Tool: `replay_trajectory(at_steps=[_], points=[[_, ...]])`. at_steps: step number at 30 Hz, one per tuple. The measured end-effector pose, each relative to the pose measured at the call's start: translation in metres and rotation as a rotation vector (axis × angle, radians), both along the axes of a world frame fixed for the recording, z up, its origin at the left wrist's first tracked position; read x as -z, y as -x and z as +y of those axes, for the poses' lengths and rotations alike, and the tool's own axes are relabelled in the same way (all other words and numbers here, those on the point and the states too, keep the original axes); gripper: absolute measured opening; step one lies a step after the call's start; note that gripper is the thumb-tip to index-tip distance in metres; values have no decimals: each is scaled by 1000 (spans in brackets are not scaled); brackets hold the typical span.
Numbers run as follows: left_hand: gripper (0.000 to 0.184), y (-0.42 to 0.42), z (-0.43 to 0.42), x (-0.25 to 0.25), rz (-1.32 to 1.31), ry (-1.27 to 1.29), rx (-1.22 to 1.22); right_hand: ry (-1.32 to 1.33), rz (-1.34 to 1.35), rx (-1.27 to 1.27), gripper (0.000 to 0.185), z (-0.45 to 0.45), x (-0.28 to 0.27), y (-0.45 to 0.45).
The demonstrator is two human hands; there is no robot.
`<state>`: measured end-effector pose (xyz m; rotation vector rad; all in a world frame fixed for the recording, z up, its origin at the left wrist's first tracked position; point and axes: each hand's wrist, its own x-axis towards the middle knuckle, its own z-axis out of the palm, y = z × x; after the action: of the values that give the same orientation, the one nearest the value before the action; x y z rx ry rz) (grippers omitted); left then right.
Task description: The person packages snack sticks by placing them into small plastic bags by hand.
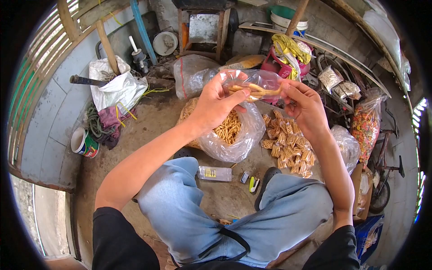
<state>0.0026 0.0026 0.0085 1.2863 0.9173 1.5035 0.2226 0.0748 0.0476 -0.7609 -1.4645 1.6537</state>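
Note:
A small clear plastic bag [265,80] with several snack sticks [254,90] in it is held up between my hands. My left hand [220,96] is wrapped round the bag's left part, its thumb on the sticks. The fingers of my right hand [302,102] pinch the bag's right end. Below my left hand, a large open plastic bag [248,135] holds loose snack sticks [228,128]. Many small filled packets [290,144] lie in a heap on the floor below my right hand.
A clear flat pack [215,173], a small box [244,177] and a green stapler [254,184] lie before my legs. A white sack [118,87] and a paint bucket [84,142] stand left. At right are a bag of colourful snacks [366,126] and a bicycle [382,168].

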Motion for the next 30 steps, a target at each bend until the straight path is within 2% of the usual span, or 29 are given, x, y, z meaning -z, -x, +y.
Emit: replay_trajectory(at_steps=[7,9,12,16,18,19,21,25,28,30], points=[[33,-3,-2,-4,0,-10,58,-74,-141,32,17,-3,6,1],[35,-5,-2,-3,11,-40,76,48,-27,63,15,-8,7,6],[36,-8,-4,-3,10,-48,116,159,-46,33,14,-12,8,11],[35,-9,-4,-3,64,-67,130,129,-100,11,19,-14,11,15],[34,-7,-3,-4,-36,-19,101,-50,-169,10,28,-8,14,11],[34,-5,-3,-5,-36,-18,99,-50,-169,8,28,-8,12,11],[34,-2,-5,-7,-123,89,106,-276,-181,-31,28,-12,5,11],[35,-1,-5,-6,-160,109,145,-422,-194,-88,31,-8,18,10],[34,0,-5,-7,-173,118,181,-544,-149,29,34,-8,23,11],[36,0,-5,-8,-166,126,200,-711,-211,115,31,-6,23,8]])
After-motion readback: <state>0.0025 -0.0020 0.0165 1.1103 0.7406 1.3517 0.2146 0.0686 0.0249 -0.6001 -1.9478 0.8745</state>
